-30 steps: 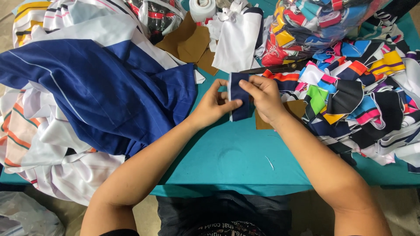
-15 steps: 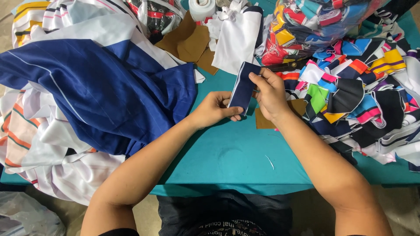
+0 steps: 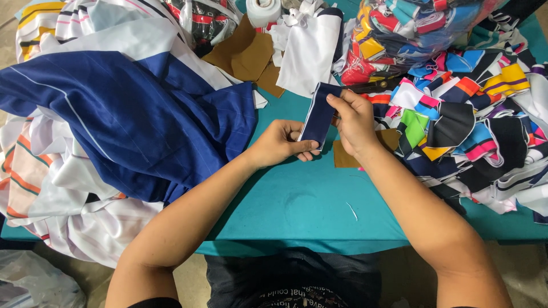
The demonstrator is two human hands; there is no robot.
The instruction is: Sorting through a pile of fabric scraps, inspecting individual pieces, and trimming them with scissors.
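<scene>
Navy strip held between both hands above teal table

Left hand pinches the lower end of the navy fabric strip; right hand grips its upper end. Strip sits over the teal table; beyond lie brown patches.

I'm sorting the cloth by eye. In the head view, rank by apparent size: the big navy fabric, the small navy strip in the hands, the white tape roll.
1. Big navy fabric, by far the largest.
2. Small navy strip, pinched by left hand and right hand.
3. White tape roll; cropped at the edge and farther away, so this is unsure.
</scene>
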